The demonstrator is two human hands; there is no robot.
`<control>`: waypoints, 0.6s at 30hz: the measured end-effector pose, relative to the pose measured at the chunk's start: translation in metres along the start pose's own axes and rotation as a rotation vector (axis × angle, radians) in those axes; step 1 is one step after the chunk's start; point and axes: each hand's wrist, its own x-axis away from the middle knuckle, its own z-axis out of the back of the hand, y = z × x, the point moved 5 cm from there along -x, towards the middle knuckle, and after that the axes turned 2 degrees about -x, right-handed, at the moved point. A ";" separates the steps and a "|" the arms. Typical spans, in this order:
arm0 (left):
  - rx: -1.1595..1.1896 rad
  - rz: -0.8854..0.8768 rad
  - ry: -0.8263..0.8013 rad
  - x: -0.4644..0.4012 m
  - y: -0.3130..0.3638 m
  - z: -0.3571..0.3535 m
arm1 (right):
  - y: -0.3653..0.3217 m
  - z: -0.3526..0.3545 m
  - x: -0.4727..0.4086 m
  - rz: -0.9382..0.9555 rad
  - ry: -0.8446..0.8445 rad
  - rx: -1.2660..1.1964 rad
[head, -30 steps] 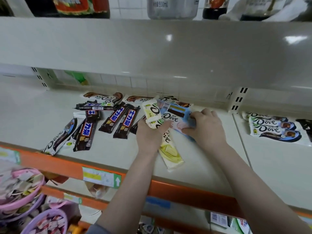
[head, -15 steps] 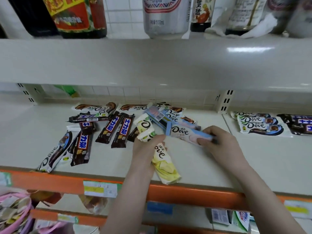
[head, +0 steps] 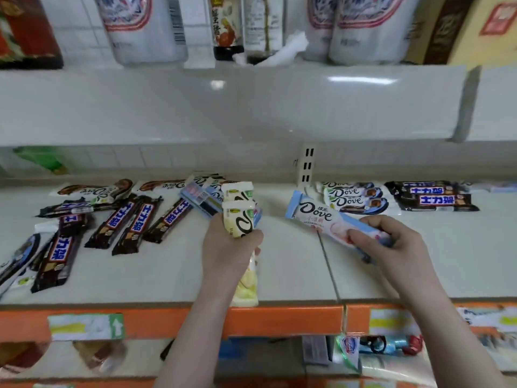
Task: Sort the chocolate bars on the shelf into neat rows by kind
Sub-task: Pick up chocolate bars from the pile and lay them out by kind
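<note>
Both hands work over the shelf (head: 167,284), each grip curled round chocolate. Left hand (head: 228,249) clutches two yellow-and-white Dove bars (head: 240,219) upright, with a blue-edged wrapper behind them that I cannot make out; their lower ends reach the orange shelf edge (head: 279,320). Right hand (head: 391,245) pinches the lower end of a pale blue-and-pink Dove bar (head: 319,217), thumb on top, the bar slanting up-left above the seam between two shelf boards.

Largest group: dark Snickers bars (head: 123,222) lie scattered at mixed angles on the left board, with brown-and-white Dove bars (head: 95,190) behind them by the back wall. On the right board sits a neat stack of dark-blue Dove bars (head: 352,198), and just beside it a stack of Snickers (head: 433,196). Bottles (head: 145,26) line the shelf above.
</note>
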 end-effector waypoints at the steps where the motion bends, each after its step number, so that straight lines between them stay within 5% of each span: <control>1: -0.037 -0.022 0.009 0.003 0.006 -0.013 | 0.003 0.016 -0.003 0.007 0.003 -0.007; 12: -0.117 -0.034 0.009 0.087 0.050 -0.248 | 0.074 0.270 -0.061 0.014 0.011 0.051; 18: -0.108 0.000 -0.061 0.115 0.063 -0.320 | 0.096 0.345 -0.062 -0.043 0.055 0.040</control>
